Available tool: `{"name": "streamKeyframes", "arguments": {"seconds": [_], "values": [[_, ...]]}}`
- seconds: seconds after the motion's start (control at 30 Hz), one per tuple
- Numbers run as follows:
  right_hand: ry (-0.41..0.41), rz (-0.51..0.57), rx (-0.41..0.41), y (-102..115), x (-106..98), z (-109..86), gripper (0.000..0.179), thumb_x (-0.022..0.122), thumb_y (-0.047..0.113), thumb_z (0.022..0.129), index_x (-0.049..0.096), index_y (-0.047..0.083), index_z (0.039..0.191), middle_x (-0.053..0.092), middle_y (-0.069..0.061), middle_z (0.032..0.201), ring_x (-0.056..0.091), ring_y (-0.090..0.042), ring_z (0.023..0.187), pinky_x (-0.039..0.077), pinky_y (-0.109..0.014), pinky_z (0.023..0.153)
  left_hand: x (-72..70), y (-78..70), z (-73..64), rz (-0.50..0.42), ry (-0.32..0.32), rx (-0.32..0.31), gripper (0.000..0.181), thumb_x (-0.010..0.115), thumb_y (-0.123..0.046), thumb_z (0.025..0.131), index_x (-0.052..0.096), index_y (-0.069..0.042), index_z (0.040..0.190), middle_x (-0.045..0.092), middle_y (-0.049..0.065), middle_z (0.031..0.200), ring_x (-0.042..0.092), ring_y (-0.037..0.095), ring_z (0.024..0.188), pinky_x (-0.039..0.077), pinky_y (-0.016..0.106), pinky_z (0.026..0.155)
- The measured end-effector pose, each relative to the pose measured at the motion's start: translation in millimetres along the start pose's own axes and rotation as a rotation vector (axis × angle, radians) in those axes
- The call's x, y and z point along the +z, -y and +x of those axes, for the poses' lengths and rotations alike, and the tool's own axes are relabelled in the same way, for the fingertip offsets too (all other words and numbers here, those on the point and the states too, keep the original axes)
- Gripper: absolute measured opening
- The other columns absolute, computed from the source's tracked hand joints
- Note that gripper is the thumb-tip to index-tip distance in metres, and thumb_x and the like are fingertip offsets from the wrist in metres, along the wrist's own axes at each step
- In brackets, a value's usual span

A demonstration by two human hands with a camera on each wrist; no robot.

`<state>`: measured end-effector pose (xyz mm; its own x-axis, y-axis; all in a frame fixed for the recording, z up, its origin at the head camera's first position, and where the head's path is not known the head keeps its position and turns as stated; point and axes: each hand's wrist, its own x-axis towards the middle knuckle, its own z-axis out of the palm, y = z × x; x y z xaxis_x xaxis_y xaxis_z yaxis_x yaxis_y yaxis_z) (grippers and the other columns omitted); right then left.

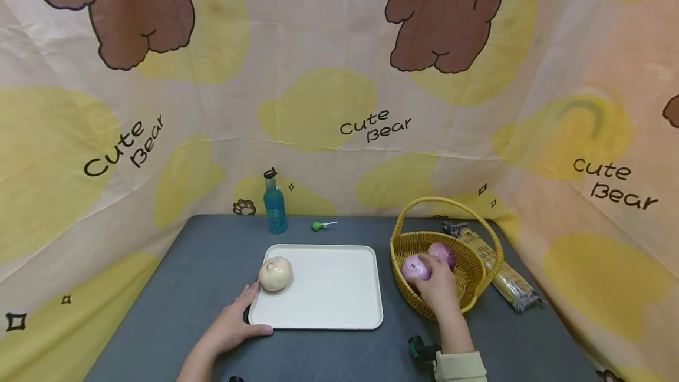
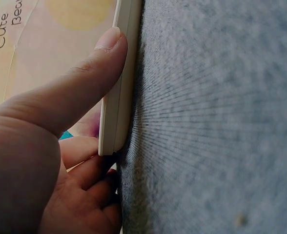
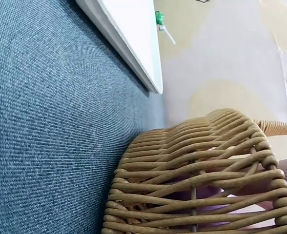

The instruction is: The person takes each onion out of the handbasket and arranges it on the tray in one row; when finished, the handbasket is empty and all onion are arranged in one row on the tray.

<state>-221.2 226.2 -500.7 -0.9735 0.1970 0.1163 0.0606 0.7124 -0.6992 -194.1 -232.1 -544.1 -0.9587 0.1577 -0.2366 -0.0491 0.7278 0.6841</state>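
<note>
A white rectangular tray lies on the table with a peeled-looking white onion on its left side. My left hand holds the tray's near left corner. Its thumb lies along the near edge, while the other fingers are at the left side. My right hand reaches into a yellow wicker basket and grips a purple onion. Another purple onion sits behind it in the basket. In the right wrist view, the basket's woven wall hides most of the hand and the onions.
A blue bottle stands at the table's back edge, with a green lollipop to its right. A long clear packet of yellowish contents lies right of the basket, whose arched handle rises above it. A patterned cloth hangs behind.
</note>
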Motion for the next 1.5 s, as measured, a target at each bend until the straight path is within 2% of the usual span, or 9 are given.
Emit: {"name": "streamKeyframes", "arguments": {"seconds": [0.27,0.43,0.73,1.17,1.5], "values": [[-0.001,-0.035,0.018,2.1,2.4,-0.1,0.061,0.080,0.009,0.083,0.056,0.004,0.138,0.042,-0.031,0.141,0.046,-0.054,0.130,0.039,-0.069,0.106,0.0,-2.2,-0.4,-0.010,0.007,-0.018,0.120,0.087,-0.052,0.073,0.020,-0.006,0.161,0.018,0.028,0.164,0.013,0.060,0.146,0.018,0.078,0.110],[0.009,-0.061,-0.014,2.5,2.3,-0.5,0.057,0.081,0.014,0.083,0.057,0.002,0.134,0.049,-0.030,0.138,0.051,-0.053,0.127,0.041,-0.069,0.104,0.1,-0.9,-0.3,0.003,0.004,-0.014,0.120,0.086,-0.053,0.073,0.020,-0.006,0.161,0.018,0.027,0.164,0.014,0.059,0.146,0.018,0.078,0.110],[-0.001,-0.072,-0.081,1.4,3.5,0.2,0.060,0.080,0.013,0.084,0.055,-0.001,0.137,0.061,-0.028,0.132,0.057,-0.052,0.122,0.043,-0.066,0.103,0.1,-0.3,0.3,-0.001,0.008,-0.013,0.120,0.086,-0.053,0.073,0.020,-0.006,0.161,0.018,0.027,0.164,0.014,0.059,0.146,0.018,0.078,0.110],[-0.055,0.017,-0.017,15.4,-7.0,-4.7,0.070,0.081,0.021,0.085,0.050,0.006,0.146,0.050,-0.027,0.146,0.047,-0.050,0.134,0.035,-0.067,0.111,-1.3,0.3,0.8,-0.012,0.015,-0.012,0.120,0.087,-0.052,0.073,0.019,-0.007,0.162,0.018,0.026,0.165,0.012,0.058,0.147,0.017,0.078,0.111],[-0.128,0.034,-0.081,28.3,-10.5,-9.0,0.068,0.084,0.023,0.083,0.054,0.009,0.142,0.055,-0.023,0.142,0.052,-0.045,0.129,0.038,-0.067,0.109,-0.3,0.6,-0.3,-0.003,0.007,-0.003,0.120,0.087,-0.052,0.072,0.021,-0.006,0.161,0.019,0.026,0.164,0.014,0.059,0.147,0.018,0.077,0.111]]}}
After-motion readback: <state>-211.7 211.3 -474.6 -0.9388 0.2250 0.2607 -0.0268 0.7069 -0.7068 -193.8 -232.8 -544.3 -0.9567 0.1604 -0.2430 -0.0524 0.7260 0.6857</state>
